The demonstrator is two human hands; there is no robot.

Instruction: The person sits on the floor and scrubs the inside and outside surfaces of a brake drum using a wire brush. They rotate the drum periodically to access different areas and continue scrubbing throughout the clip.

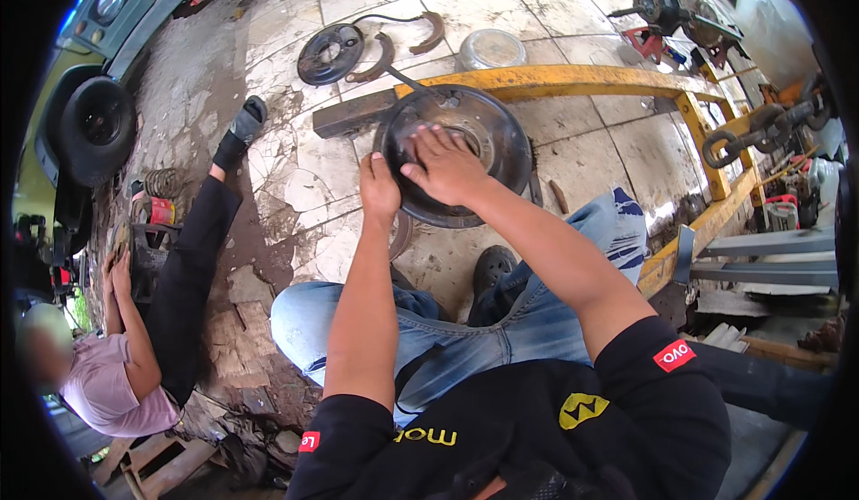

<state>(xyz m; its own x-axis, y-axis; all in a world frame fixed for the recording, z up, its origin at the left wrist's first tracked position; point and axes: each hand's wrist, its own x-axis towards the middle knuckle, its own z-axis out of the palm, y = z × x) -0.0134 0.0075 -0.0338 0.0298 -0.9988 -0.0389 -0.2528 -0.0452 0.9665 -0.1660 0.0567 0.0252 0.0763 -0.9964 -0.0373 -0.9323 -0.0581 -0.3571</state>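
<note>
A black, round brake backing plate (503, 133) tilts in front of me, its upper edge against a yellow metal frame (555, 78). My left hand (379, 187) grips the plate's left rim, with the fingertips partly hidden behind it. Across the plate's face, left of the centre hole, lies my right hand (440, 167), flat with its fingers stretched out. Beyond it on the tiles are a smaller backing plate (315, 63) and two curved brake shoes (380, 60). A dark rectangular bar (344, 117) sits beside the held plate's upper left.
A round, pale metal lid (493, 50) lies behind the frame. Rusty chain (768, 130) hangs at the right, below an axle part (658, 6) on a red stand. At the left another person (125, 366) sits near a coil spring (164, 182) and a wheeled vehicle's tyre (97, 120).
</note>
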